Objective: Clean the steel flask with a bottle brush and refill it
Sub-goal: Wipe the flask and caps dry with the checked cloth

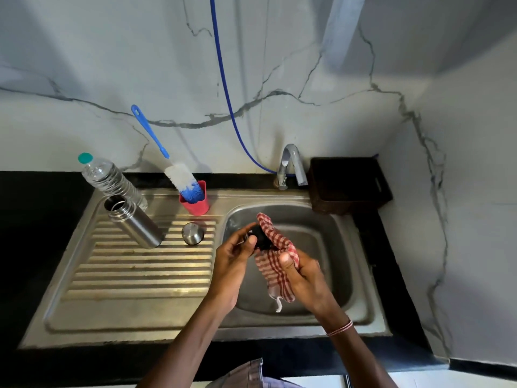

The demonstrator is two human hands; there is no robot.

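Item: cylindrical brushed-steel flask (134, 222), which stood upright and uncapped on the ribbed steel drainboard (140, 275), with a domed steel cap (192, 233) near it. The blue-and-white bristled bottle brush (179, 177) sat head-down in a red plastic cup (197, 205), so scrubbing was judged done. Refilling and closing were judged outstanding, and a clear plastic water bottle (109, 177) waited behind the flask. Over the basin, the left hand (235, 261) pinched a small black stopper-like part (260, 238). The right hand (305, 278) gripped a red-and-white checked cloth (275, 247) against it, forearms converging.

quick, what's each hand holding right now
Left hand: pinches a small black part.
Right hand: grips the cloth, which is pressed against that part.
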